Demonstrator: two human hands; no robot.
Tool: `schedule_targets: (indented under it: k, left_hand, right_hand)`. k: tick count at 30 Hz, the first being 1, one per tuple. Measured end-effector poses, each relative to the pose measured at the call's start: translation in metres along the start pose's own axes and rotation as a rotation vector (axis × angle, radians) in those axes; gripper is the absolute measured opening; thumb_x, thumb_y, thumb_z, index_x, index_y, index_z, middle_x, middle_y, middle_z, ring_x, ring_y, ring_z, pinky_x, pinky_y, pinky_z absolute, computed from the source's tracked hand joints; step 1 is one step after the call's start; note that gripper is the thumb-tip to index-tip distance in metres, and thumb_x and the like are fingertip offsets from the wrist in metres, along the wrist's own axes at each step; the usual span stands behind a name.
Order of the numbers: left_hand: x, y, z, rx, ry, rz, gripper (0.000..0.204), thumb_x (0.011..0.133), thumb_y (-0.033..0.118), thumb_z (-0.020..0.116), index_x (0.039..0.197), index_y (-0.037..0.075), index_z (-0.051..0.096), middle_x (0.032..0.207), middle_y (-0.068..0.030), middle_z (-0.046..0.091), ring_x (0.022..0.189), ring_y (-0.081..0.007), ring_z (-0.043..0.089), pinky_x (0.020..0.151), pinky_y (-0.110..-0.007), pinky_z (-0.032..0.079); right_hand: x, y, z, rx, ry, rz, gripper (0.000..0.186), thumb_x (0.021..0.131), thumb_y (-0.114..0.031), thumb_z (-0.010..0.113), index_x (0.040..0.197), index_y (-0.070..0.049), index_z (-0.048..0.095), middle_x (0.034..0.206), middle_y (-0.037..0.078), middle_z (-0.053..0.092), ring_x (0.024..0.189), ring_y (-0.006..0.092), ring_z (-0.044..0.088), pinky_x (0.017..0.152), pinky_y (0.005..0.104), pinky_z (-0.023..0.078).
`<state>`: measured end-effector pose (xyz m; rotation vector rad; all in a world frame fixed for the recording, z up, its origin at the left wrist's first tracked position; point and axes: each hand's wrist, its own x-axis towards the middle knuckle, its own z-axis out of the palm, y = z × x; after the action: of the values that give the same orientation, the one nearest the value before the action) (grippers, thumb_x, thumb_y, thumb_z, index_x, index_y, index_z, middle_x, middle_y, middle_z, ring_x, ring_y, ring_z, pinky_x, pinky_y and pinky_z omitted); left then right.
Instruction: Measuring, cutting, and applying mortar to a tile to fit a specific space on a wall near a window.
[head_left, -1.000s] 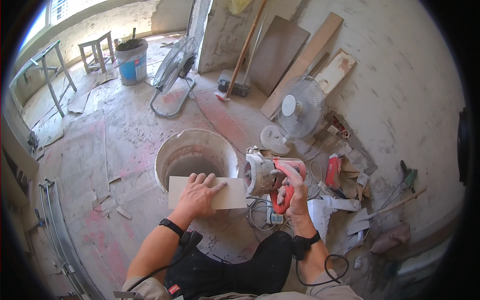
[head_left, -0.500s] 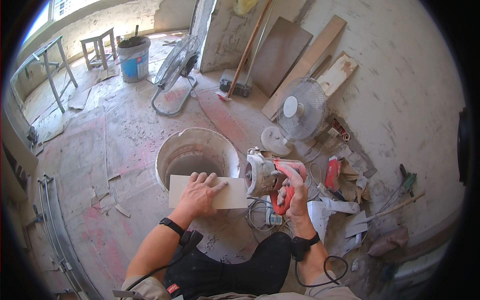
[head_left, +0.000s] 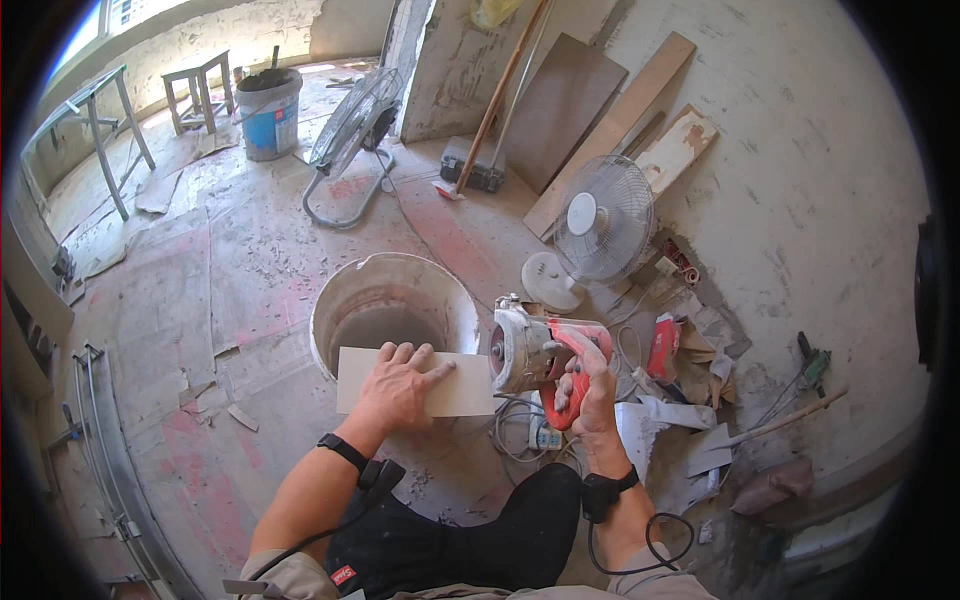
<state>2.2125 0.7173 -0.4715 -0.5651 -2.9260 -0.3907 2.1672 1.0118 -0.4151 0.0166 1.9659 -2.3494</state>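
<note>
A pale rectangular tile (head_left: pixel 465 385) lies across the near rim of a dusty white bucket (head_left: pixel 327 312). My left hand (head_left: pixel 398 388) rests over the tile, fingertips at its far edge and thumb spread to the right, holding it down on the rim. In my right hand (head_left: pixel 594 392) is a handheld tile saw (head_left: pixel 522 348) with a red handle and a dust-covered metal head. The fingers wrap round its handle. Its round blade side faces the tile's right end, close to it; whether they touch, I cannot tell.
A standing fan (head_left: pixel 598 220) is beyond the saw, with another fan (head_left: pixel 355 140) farther left. Cords and a power strip (head_left: pixel 545 435) lie below the saw. Boards (head_left: pixel 565 110) lean on the wall. At left is a long metal rail cutter (head_left: pixel 110 460).
</note>
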Motion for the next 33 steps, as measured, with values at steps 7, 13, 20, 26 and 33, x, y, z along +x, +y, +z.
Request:
schedule_targets:
  k: [7,13,20,26,33]
  left_hand:
    - [0.002,0.001,-0.001,-0.020,-0.011,0.000,0.081,0.061,0.036,0.078,0.139,0.022,0.061,0.132,-0.0129,0.056,0.120,-0.0306,0.050,0.105,-0.041,0.033]
    - [0.000,0.000,0.002,-0.014,0.020,0.003,0.080,0.061,0.036,0.077,0.138,0.022,0.061,0.132,-0.0129,0.056,0.119,-0.0303,0.051,0.105,-0.041,0.033]
    - [0.000,0.000,0.001,-0.002,0.015,0.000,0.080,0.061,0.036,0.078,0.138,0.022,0.061,0.133,-0.0127,0.056,0.120,-0.0299,0.050,0.105,-0.041,0.033]
    - [0.000,0.000,0.001,-0.017,0.015,-0.004,0.079,0.060,0.035,0.077,0.137,0.023,0.062,0.133,-0.0128,0.056,0.120,-0.0298,0.050,0.106,-0.040,0.032]
    - [0.001,0.001,-0.001,-0.040,0.006,-0.013,0.079,0.060,0.033,0.076,0.137,0.022,0.062,0.135,-0.0133,0.056,0.120,-0.0298,0.051,0.106,-0.040,0.032]
  right_hand:
    - [-0.001,-0.005,0.005,0.066,0.010,-0.043,0.036,0.097,-0.039,0.058,0.096,-0.002,0.059,0.068,0.002,0.052,0.047,0.0104,0.051,0.037,0.0263,0.044]
    - [-0.001,-0.007,0.009,0.042,0.008,-0.052,0.037,0.097,-0.039,0.058,0.101,-0.002,0.060,0.074,0.001,0.050,0.048,0.0099,0.050,0.037,0.0264,0.043]
    - [-0.002,-0.008,0.013,0.067,0.022,-0.048,0.036,0.097,-0.038,0.058,0.100,-0.002,0.059,0.078,0.001,0.049,0.047,0.0102,0.050,0.037,0.0264,0.043]
    - [-0.002,-0.009,0.012,0.072,0.021,-0.028,0.036,0.096,-0.039,0.059,0.097,-0.003,0.058,0.071,0.001,0.050,0.047,0.0107,0.050,0.037,0.0266,0.043]
    - [-0.003,-0.010,0.012,0.064,0.034,0.009,0.035,0.096,-0.039,0.059,0.095,-0.004,0.057,0.063,0.001,0.050,0.046,0.0111,0.049,0.038,0.0267,0.043]
